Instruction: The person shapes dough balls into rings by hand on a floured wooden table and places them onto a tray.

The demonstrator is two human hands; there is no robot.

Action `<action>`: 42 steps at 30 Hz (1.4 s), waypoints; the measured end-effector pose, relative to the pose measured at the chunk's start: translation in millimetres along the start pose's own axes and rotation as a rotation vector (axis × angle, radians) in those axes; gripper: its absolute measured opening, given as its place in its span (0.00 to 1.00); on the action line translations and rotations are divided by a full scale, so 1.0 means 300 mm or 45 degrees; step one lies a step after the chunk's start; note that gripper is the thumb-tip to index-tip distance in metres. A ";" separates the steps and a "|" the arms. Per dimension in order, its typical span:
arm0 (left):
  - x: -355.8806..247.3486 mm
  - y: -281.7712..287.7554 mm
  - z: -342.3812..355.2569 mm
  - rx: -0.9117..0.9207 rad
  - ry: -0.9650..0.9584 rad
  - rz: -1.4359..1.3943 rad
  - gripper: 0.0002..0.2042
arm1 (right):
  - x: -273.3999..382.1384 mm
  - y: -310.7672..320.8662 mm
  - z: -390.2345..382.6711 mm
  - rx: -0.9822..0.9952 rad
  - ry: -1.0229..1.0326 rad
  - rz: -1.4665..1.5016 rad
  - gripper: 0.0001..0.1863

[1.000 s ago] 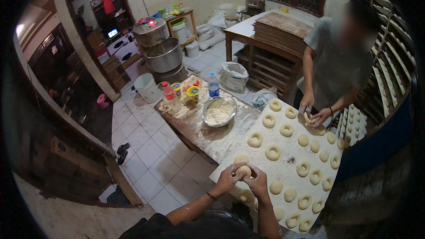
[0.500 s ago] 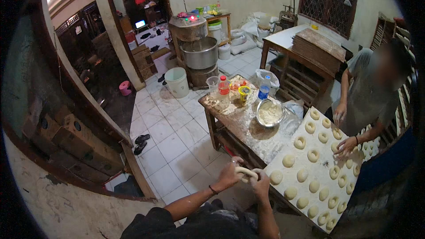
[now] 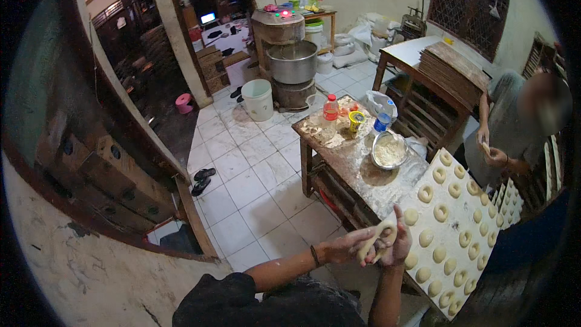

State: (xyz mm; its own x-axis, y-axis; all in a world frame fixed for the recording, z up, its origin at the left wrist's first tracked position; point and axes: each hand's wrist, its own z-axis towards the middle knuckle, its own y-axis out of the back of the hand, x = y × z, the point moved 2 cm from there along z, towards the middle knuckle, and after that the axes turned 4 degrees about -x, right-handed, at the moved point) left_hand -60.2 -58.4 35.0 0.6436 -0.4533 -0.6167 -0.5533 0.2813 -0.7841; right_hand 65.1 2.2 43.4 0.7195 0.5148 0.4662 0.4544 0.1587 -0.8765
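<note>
A pale dough ring (image 3: 387,224) hangs stretched into a long loop between my hands, short of the tray's near left edge. My left hand (image 3: 348,246) grips its lower left part, with the fingers curled toward the other hand. On the loop's right side is my right hand (image 3: 399,247), one finger pointing up and the rest partly hidden by the dough. Both hands are dusted with flour. Beside them, a floured white board (image 3: 451,211) carries rows of dough rings (image 3: 440,212) and round dough pieces (image 3: 426,238).
A floury wooden table (image 3: 357,191) holds a metal bowl of flour (image 3: 389,150), a red-capped bottle (image 3: 330,108), a yellow cup (image 3: 356,122) and a blue-labelled bottle (image 3: 382,122). Across the board stands a person (image 3: 502,127) handling dough. Behind are a mixer (image 3: 292,60) and a white bucket (image 3: 258,100).
My hands have risen and turned, and the dough ring has gone from a lying oval to a longer, upright loop. The other person's hands have lifted off the board and come together.
</note>
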 end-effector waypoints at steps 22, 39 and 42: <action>0.172 -0.125 0.577 -0.619 0.008 -0.499 0.12 | 0.258 0.349 -0.111 -0.448 0.604 0.751 0.23; 0.433 0.021 1.479 -0.301 0.368 1.151 0.33 | 0.933 0.961 -0.044 -1.024 0.290 -0.692 0.25; 0.467 0.009 1.550 -0.259 0.101 1.485 0.33 | 0.998 0.965 -0.014 -1.240 0.540 -1.605 0.25</action>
State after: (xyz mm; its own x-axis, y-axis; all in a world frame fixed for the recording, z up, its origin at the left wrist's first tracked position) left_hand 274.5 272.2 -86.1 -0.3354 -0.0656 -0.9398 -0.8625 0.4226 0.2783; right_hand 414.3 198.8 -70.2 -0.3268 0.2007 0.9236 0.8486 -0.3679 0.3802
